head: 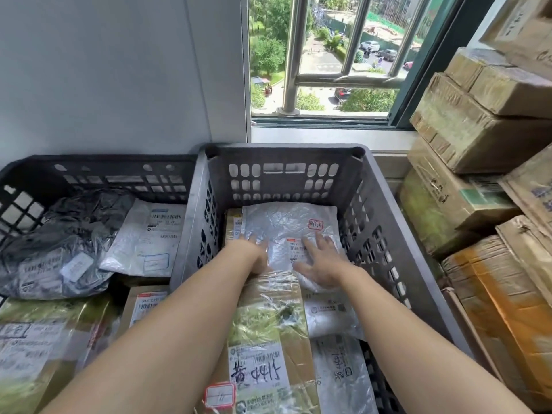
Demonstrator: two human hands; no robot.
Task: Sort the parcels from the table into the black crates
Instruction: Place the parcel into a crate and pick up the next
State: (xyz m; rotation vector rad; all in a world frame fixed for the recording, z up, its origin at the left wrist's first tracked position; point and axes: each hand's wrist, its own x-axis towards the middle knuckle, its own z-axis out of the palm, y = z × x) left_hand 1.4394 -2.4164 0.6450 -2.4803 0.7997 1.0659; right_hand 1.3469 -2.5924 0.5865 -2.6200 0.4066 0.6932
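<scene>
"Parcels look mostly sorted to me. How far along is it?"

"Well along, I'd judge. The left crate (98, 162) holds a grey bag (59, 234), a white bag (149, 234) and boxes underneath. The right crate (388, 210) is layered too, with a taped carton (268, 318) at its near end."

"And the hands?"

"Both are down inside the right crate. The left hand (254, 253) and the right hand (321, 264) lie flat on a white mailer (286, 222), fingers straight and spread, gripping nothing. They seem to be pressing or smoothing it. The mailer lies on top at the far end of that crate, label up."

"So that one counts as placed?"

"It is in the crate, yes. Only lifting the hands off it remains, I think."

"What is left, then?"

"I cannot say. The table is out of sight, so there's no telling how many parcels wait on it. The stacked cartons (478, 121) just beside the right crate may or may not be part of the job."

"Any room in the crates?"

"Some in the right one, above the mailer. The left one looks fuller."
</scene>
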